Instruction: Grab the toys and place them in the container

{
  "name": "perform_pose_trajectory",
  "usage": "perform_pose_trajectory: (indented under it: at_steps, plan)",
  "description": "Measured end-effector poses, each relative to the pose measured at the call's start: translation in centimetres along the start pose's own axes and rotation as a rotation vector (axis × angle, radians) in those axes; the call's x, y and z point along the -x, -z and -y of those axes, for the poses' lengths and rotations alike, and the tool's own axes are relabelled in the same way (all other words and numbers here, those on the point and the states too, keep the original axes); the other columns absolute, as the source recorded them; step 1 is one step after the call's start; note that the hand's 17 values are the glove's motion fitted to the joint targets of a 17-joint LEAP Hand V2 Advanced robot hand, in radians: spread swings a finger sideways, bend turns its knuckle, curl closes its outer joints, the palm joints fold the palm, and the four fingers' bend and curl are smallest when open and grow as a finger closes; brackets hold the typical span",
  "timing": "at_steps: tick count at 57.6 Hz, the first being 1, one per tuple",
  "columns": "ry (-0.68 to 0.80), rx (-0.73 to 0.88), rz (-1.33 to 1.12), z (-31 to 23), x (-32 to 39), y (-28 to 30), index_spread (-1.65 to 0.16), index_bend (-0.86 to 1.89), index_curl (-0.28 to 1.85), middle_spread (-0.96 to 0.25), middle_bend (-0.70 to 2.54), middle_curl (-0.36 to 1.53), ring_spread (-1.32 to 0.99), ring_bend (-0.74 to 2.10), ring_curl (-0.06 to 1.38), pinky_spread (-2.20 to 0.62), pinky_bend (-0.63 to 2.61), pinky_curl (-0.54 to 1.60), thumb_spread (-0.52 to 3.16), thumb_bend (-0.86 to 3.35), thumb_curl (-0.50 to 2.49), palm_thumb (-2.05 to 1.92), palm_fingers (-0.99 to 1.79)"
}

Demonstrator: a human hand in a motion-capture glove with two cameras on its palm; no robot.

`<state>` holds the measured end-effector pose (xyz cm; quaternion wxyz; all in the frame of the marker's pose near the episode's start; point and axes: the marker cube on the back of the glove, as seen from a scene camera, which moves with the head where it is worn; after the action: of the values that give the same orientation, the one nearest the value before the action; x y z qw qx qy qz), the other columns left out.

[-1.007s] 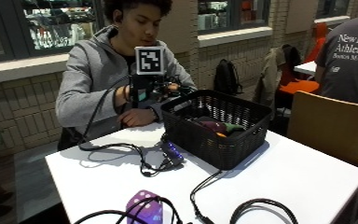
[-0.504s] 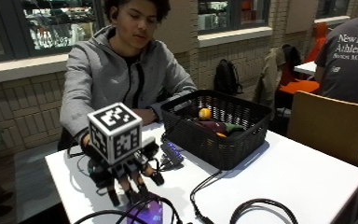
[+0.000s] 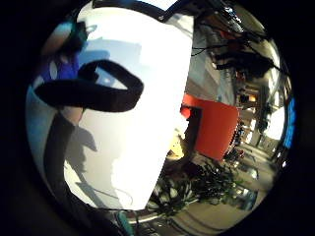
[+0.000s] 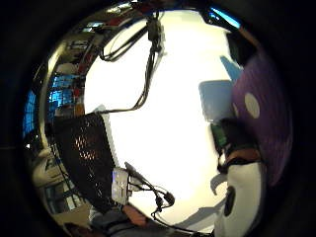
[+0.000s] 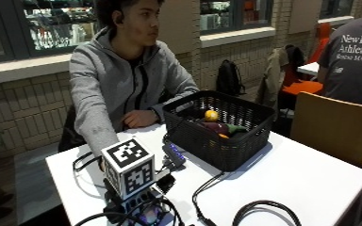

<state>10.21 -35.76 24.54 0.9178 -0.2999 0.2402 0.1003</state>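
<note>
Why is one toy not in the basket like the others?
A purple toy with pale dots lies on the white table under the gloved right hand, apart from the black basket. The basket already holds several toys. Nothing looks spilled or broken.

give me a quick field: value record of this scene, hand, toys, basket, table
right hand: gloved right hand low over the table's near edge, at the purple toy
grip: fingers not visible, cannot tell
purple toy: purple with pale spots, on the white table, close to the palm
basket: black mesh basket on the table, upright, apart from the hand
basket contents: several toys, one yellow ball
bare hand: bare hand resting on the table behind the basket
</note>
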Motion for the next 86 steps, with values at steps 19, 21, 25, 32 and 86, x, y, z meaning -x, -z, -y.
perform_pose_trajectory:
  at_steps: [19, 21, 25, 32, 86]
  plan:
    - [0.211, -0.250, 0.089, -2.9, 4.0, 5.9, -0.27, 0.29, 0.41, -0.19, 0.40, 0.43, -0.30, 0.91, 0.47, -0.35, 0.99, 0.44, 1.18, 0.24, 0.57, 0.82, 0.95]
    - [0.268, -0.252, 0.100, -3.3, 5.1, 7.8, -0.27, 0.30, 0.43, -0.20, 0.42, 0.45, -0.31, 0.92, 0.48, -0.36, 1.00, 0.45, 1.15, 0.24, 0.59, 0.84, 0.95]
    - [0.379, -0.289, 0.090, -5.4, 8.8, 10.2, -0.28, 0.31, 0.47, -0.23, 0.45, 0.49, -0.33, 0.95, 0.51, -0.37, 1.02, 0.47, 1.09, 0.23, 0.63, 0.85, 0.93]
    - [0.725, -0.360, -0.003, -11.8, 18.3, 12.7, -0.28, 0.35, 0.56, -0.27, 0.49, 0.57, -0.35, 0.99, 0.55, -0.38, 1.06, 0.48, 1.01, 0.22, 0.70, 0.86, 0.87]
    - [0.992, -0.133, -0.141, -20.1, 32.2, 12.9, -0.28, 0.01, 0.54, -0.04, 0.16, 0.68, -0.13, 0.64, 0.49, -0.03, 1.20, 0.43, 1.29, -0.03, 0.51, 0.11, -0.28]
